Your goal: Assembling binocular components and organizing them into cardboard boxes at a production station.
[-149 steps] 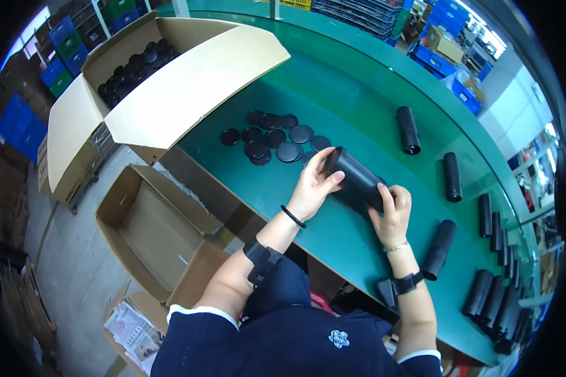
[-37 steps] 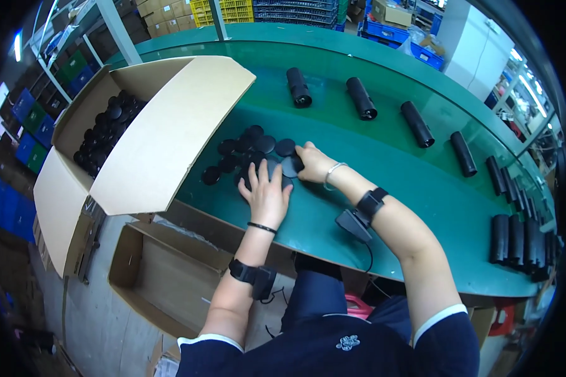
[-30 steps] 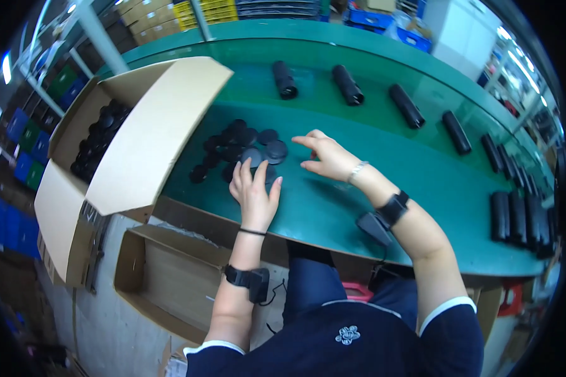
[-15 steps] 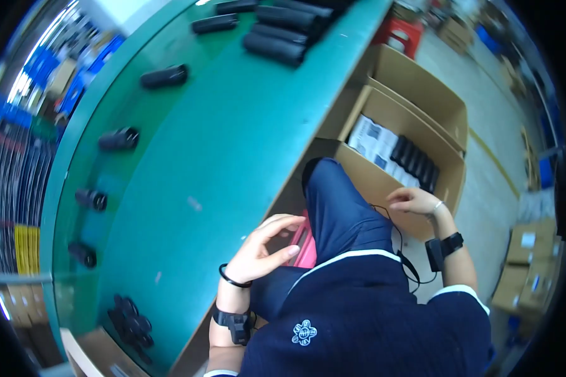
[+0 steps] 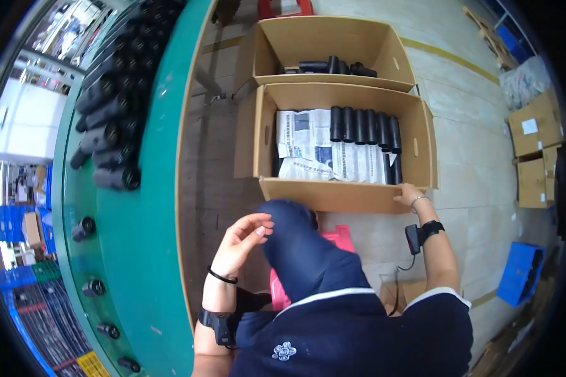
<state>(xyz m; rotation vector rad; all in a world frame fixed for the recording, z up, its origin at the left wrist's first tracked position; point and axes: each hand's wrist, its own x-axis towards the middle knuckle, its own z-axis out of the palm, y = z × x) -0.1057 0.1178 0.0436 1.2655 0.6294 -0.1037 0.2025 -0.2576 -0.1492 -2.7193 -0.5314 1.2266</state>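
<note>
My right hand (image 5: 410,196) is at the near wall of an open cardboard box (image 5: 333,196), by its right corner, with the fingers bent over the rim. Inside the box, several black cylinders (image 5: 360,127) lie side by side on printed newspaper sheets (image 5: 302,135); a few more stick out from under the paper at the right. My left hand (image 5: 240,242) hovers above my knee, left of the box. It holds nothing, and its thumb is apart from its slightly curled fingers.
A second open box (image 5: 327,38) holding black parts stands behind the first. On the left runs a green workbench (image 5: 163,251) with a pile of black cylinders (image 5: 116,119) and several single ones along its far side. A pink stool (image 5: 339,237) is under me.
My view has swung right, toward the boxes. My right hand has come onto the near box's rim. The left hand stays raised and empty.
</note>
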